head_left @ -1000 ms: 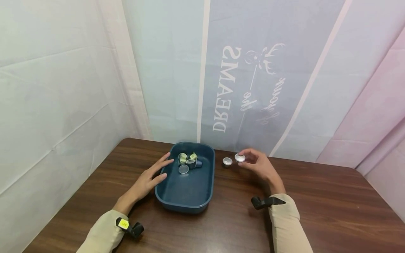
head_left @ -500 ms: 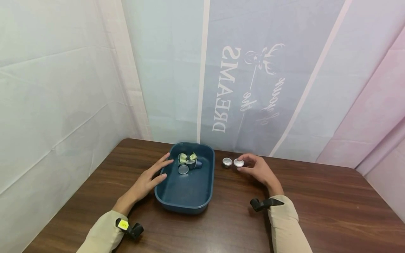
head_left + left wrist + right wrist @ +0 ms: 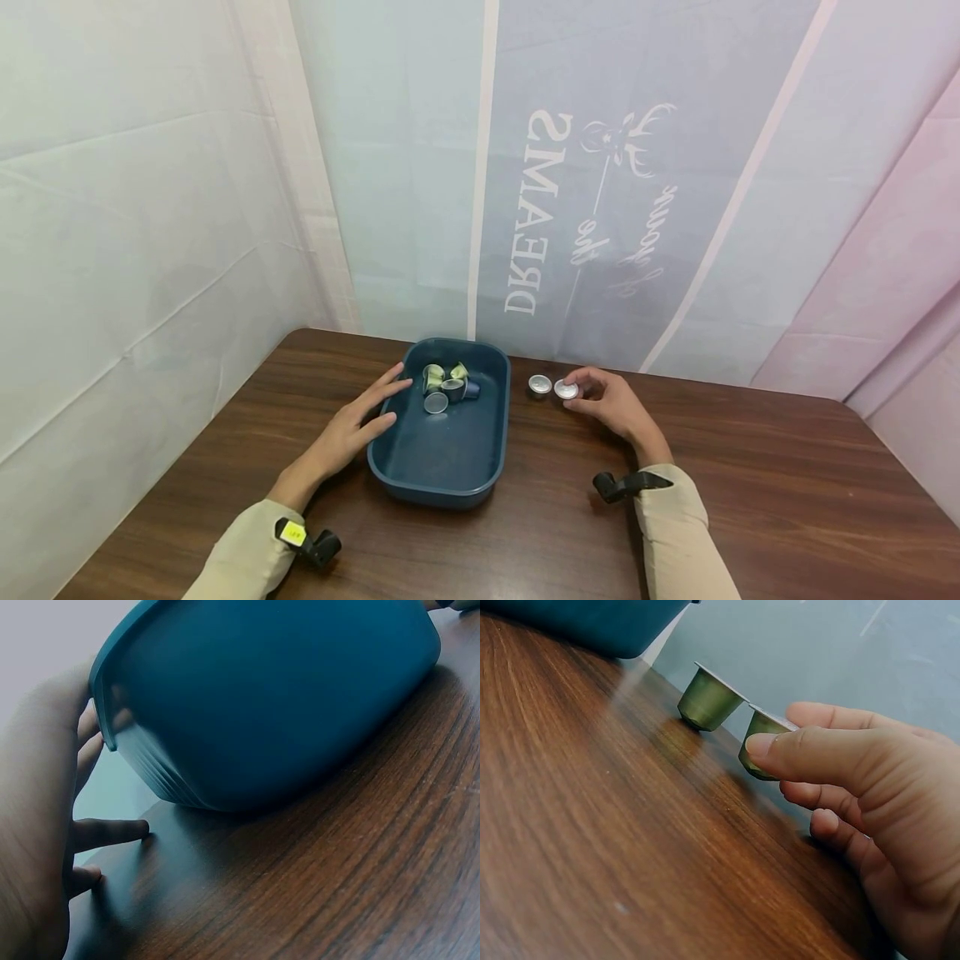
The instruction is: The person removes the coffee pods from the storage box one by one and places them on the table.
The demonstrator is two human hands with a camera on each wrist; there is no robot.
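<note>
Right hand (image 3: pixel 617 407): fingers pinching a green, foil-lidded capsule (image 3: pixel 566 389) at the far tabletop (image 3: pixel 555 500), right of the blue bin (image 3: pixel 442 454), just beside a matching pod (image 3: pixel 539 384). Left hand (image 3: pixel 351 427): fingers spread at the bin's left rim. Light, level pressure should avoid bumps.

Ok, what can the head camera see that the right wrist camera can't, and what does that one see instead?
Only the head view shows the left hand and the small green and dark capsules inside the dark blue rectangular bin.

Only the right wrist view clearly shows green sides on two silver-topped capsules.

Both share those two, the right hand, part of the bin and the brown wooden table.
</note>
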